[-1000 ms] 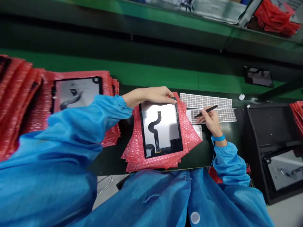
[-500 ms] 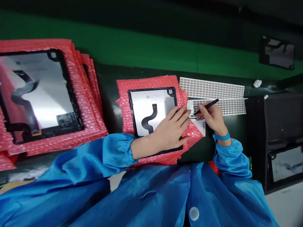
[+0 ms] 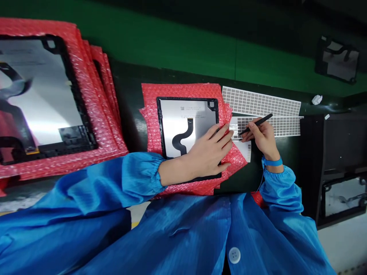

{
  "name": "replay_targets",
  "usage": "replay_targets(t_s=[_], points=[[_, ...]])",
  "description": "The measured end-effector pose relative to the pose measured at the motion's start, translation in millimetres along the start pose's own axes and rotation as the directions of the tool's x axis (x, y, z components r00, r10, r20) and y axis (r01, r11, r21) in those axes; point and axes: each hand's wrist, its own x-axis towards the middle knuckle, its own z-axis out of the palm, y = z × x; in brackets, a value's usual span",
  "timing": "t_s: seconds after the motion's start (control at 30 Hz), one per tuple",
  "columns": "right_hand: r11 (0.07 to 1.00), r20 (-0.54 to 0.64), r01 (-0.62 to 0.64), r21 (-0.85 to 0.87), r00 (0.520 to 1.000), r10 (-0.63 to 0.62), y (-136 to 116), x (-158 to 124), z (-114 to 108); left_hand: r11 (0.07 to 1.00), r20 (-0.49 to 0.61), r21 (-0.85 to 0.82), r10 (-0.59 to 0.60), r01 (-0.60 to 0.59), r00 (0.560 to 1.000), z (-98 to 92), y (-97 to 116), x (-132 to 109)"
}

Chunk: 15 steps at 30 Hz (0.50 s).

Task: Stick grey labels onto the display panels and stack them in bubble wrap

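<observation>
A tablet screen panel [image 3: 174,126], its silver back up with a dark curved flex cable [image 3: 180,138], lies on a stack of red bubble wrap [image 3: 151,91]. Across the panel's lower right part stretches my left hand [image 3: 210,152], open, with fingers apart and fingertips over the bubble wrap by the sticker sheet's left end. My right hand [image 3: 263,137] is closed around slim black tweezers [image 3: 262,120], held like a pen. Their tip points down to the left, over the near sheet of small grey stickers [image 3: 286,126]. Whether a sticker sits at the tip is too small to tell.
Behind lies another sticker sheet [image 3: 260,101]. A taller bubble-wrap stack [image 3: 111,141] on the left carries a larger-looking screen panel [image 3: 51,95]. To the right are a black rack [image 3: 311,172] holding a panel [image 3: 344,196], crumpled white paper [image 3: 317,100] and another panel [image 3: 338,61].
The view has shifted slightly, so the left stack sits farther left and higher. My right hand stays over the near sticker sheet with the tweezers; my left hand still rests across the panel.
</observation>
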Motion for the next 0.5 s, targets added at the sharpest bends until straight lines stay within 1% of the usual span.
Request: replay_targets(t_s=[0.07, 0.13, 0.3, 0.5], points=[[1.000, -0.007, -0.010, 0.002, 1.000, 0.010, -0.8, -0.2, -0.6, 0.999, -0.011, -0.034, -0.005, 0.005, 1.000, 0.1, -0.6, 0.3], [0.999, -0.010, -0.008, -0.033, 1.000, 0.008, -1.6, -1.3, -0.7, 0.998, -0.024, -0.059, -0.013, 0.012, 1.000, 0.0, -0.5, 0.8], [0.994, 0.013, 0.016, -0.109, 1.000, -0.015, -2.6, -2.6, -0.8, 0.999, -0.003, -0.030, -0.022, 0.022, 1.000, -1.3, 1.2, 1.4], [0.999, 0.016, -0.042, -0.023, 0.999, 0.042, -5.3, 1.2, -2.1, 0.999, -0.015, -0.030, -0.024, 0.023, 1.000, 0.7, 1.1, 3.7]])
